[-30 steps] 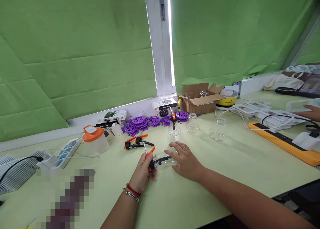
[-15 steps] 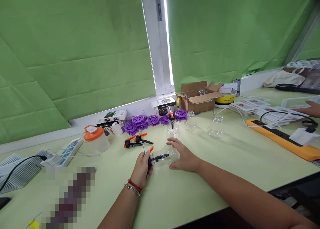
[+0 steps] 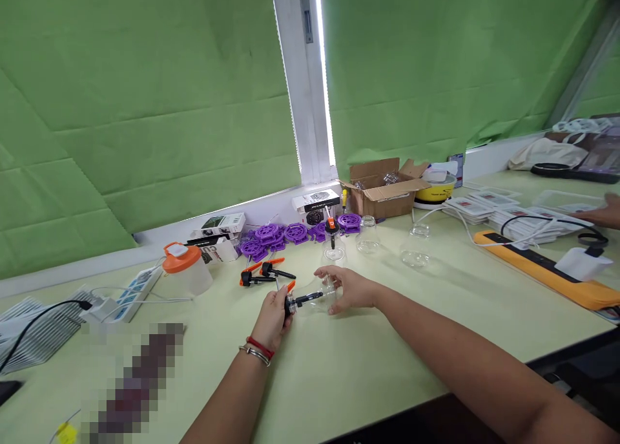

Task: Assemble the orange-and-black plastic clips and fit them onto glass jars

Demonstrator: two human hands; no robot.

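Note:
My left hand [image 3: 274, 315] grips a black and orange pump head [image 3: 290, 300] fitted at the neck of a small clear bottle [image 3: 317, 296]. My right hand [image 3: 347, 290] wraps around the body of that bottle, which is held sideways just above the pale green table [image 3: 411, 340]. Two more black and orange pump heads [image 3: 264, 274] lie on the table behind my left hand. Behind my right hand stands a clear bottle with a pump fitted [image 3: 333, 242], and two empty clear bottles [image 3: 367, 235] [image 3: 415, 245] stand to its right.
Purple plastic parts [image 3: 285, 233], small boxes [image 3: 217, 227] and a cardboard box [image 3: 385, 189] line the window ledge. An orange-lidded cup [image 3: 186, 267] and a power strip [image 3: 123, 296] sit at left. At right lie an orange tray [image 3: 542, 266], stacked cards, and another person's hand [image 3: 603, 212].
The bottle has been raised off the table and my right hand has closed around its body. Both hands have shifted slightly away from me.

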